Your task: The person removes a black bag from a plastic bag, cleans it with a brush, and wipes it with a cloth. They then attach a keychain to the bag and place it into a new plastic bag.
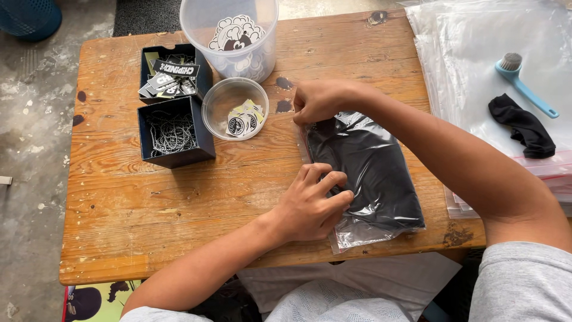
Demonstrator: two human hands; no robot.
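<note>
Flat on the right half of the wooden table (179,197) lies a clear plastic bag (363,179) with a folded black garment inside, its length running from the far middle of the table toward the near edge. Both hands work along the bag's left edge: the left hand (313,206) presses down on the nearer part with fingers curled and fingertips (339,179) on the plastic, while the right hand (319,100) is closed narrowly, pinching the far corner of the bag between thumb and fingers. Just left of the right hand sits a small clear round tub (234,109) holding round stickers, and beyond it a taller clear tub (229,36) with larger cut-out stickers. Further left are two dark open boxes, the nearer box (173,132) holding thin metal chains and the farther box (170,73) holding black-and-white labels. On the right, a stack of empty clear bags (476,71) carries a blue brush (524,83) and a crumpled black cloth (524,126).
</note>
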